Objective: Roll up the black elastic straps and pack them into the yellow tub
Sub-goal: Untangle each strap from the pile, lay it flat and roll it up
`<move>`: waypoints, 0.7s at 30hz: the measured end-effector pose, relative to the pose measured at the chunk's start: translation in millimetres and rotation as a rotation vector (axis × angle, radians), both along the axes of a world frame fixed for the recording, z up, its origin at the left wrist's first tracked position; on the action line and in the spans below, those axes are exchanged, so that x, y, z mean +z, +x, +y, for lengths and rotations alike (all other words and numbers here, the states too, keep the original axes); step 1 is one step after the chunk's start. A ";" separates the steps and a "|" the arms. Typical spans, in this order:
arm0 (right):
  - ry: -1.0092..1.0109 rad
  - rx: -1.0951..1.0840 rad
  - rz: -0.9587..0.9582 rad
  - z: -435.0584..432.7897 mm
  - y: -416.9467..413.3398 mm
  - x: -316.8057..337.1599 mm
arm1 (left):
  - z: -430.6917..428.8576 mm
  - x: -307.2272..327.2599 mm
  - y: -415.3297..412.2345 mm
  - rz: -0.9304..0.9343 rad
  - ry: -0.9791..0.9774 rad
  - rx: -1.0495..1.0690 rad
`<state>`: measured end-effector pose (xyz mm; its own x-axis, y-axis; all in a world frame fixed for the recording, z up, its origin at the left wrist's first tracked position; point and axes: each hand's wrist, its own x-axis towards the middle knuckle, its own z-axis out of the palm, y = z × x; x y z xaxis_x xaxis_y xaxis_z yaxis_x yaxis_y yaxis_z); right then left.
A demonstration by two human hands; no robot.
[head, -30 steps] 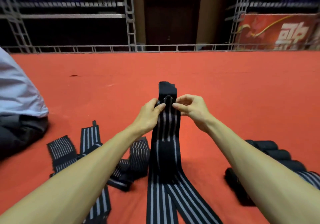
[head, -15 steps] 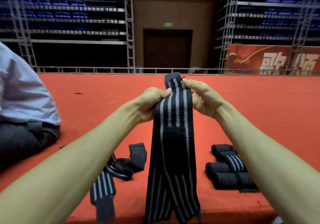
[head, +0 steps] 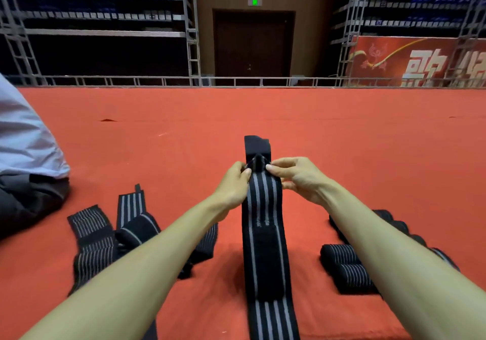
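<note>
- Black elastic strap: one long strap with grey stripes lies flat on the red floor. It is right in the middle, between the two arms. It runs from the bottom edge of the view away to the hands. A plain black patch sits on its middle part.
- Left hand: one. Its thumb and fingers pinch the left edge of the strap at the far end.
- Right hand: one. Its thumb and first finger pinch the right edge of the strap at the same spot. Its other fingers are curled loosely.
- Between the two hands the strap is bunched up into a small fold. A plain black end sticks out past the fingers.
- Loose straps: a heap on the floor, left of the left arm. They lie over each other and the arm hides some, so I cannot count them. There are more than two.
- Rolled straps: on the floor at the right, partly under the right arm. Two striped rolls show clearly and touch each other. More dark rolls sit behind them, too blurry to count.
- Other person: one, sitting at the left edge, in a light shirt and dark trousers.
- Door: one dark door, far back in the middle. One small green sign glows above it, too small to read.
- Banner: one red banner, far back on the right. It has two big white Chinese signs, and the edge cuts the second one. I cannot read them.
</note>
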<state>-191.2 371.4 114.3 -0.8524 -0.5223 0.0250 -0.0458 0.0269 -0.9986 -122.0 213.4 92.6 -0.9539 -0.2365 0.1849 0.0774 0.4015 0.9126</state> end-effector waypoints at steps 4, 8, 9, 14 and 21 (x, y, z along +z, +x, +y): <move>-0.007 -0.038 -0.040 -12.5 -35.9 -53.5 | 0.1 -51.6 -32.0 0.061 0.110 0.057; -0.095 -0.114 -0.127 -22.6 -56.2 -114.0 | 0.6 -101.1 -60.2 0.091 0.154 0.095; -0.120 -0.135 -0.151 -25.3 -59.0 -129.8 | -0.9 -115.8 -66.9 0.084 0.159 0.105; -0.206 -0.204 -0.230 -36.6 -60.8 -185.7 | -7.3 -166.6 -78.2 0.061 0.210 0.106; -0.273 -0.181 -0.160 -38.7 -67.4 -203.1 | -13.5 -186.0 -83.2 0.120 0.332 0.038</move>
<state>-258.6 332.6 -88.9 -0.9349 -0.3548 0.0019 0.0923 -0.2484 -0.9643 -205.2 199.9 -93.4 -0.9193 -0.3377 0.2019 0.1823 0.0892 0.9792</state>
